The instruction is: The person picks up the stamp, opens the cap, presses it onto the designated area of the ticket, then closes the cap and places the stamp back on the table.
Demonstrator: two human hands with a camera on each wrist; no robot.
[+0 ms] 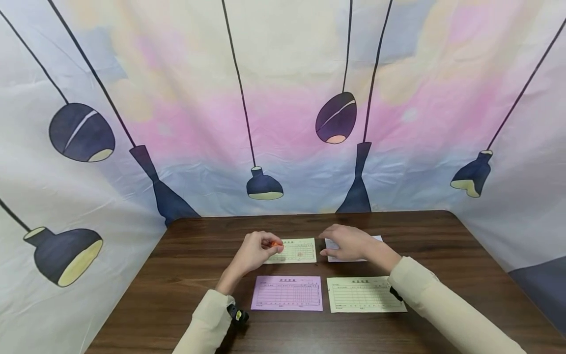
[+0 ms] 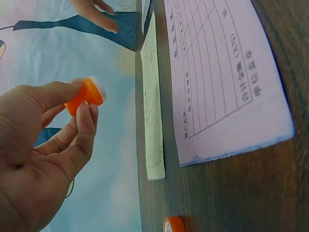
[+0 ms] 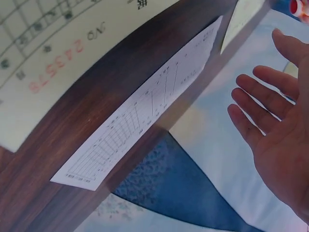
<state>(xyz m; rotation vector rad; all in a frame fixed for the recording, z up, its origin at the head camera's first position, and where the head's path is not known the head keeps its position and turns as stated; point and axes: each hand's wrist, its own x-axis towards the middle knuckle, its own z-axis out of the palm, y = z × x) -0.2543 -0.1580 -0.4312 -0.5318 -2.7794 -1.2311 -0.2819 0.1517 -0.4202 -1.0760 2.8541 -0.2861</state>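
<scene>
My left hand (image 1: 256,250) pinches a small orange stamp (image 2: 88,96) between thumb and fingertips. The stamp is a short cylinder with a white rim, held in the air over the left end of the far yellow form (image 1: 294,250). A faint reddish mark shows on that form. My right hand (image 1: 349,243), its fingers spread and holding nothing, hovers over the far white form (image 3: 137,113) and partly covers it in the head view. Nearer to me lie a pink form (image 1: 287,293) and a second yellow form (image 1: 362,295), both printed with tables.
An orange round piece with a white patterned face (image 2: 174,224) lies on the table at the bottom of the left wrist view. The dark wooden table (image 1: 185,275) ends at a patterned cloth backdrop (image 1: 292,113). A black device (image 1: 238,314) sits on my left wrist.
</scene>
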